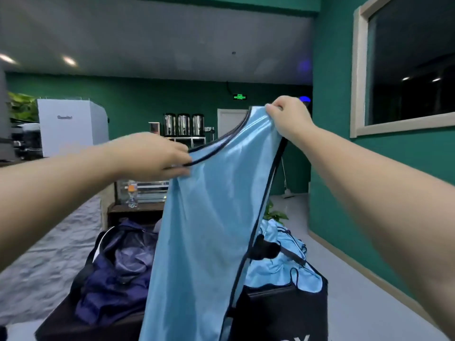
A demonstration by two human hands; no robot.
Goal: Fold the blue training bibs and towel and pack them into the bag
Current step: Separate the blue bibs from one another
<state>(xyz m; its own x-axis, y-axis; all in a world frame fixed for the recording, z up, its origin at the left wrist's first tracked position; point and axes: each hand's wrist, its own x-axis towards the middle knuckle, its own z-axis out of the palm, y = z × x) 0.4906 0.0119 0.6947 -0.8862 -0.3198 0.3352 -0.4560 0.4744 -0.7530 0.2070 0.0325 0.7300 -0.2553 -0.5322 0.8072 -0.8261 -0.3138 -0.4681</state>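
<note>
left grip (170, 156) pinching blue bib (209, 217) at neckline | right grip (286, 116) clutching its shoulder, bib hanging mid-air | black bag (283, 311) below holds more bibs (278, 264) (crumpled) | navy bag (115, 274) left, gaping

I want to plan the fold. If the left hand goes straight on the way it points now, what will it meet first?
The left hand points rightward along the raised blue bib, whose left shoulder it already pinches. Going on, it would likely push into the bib's neckline cloth first, then reach the right hand; depth is unclear.
</note>
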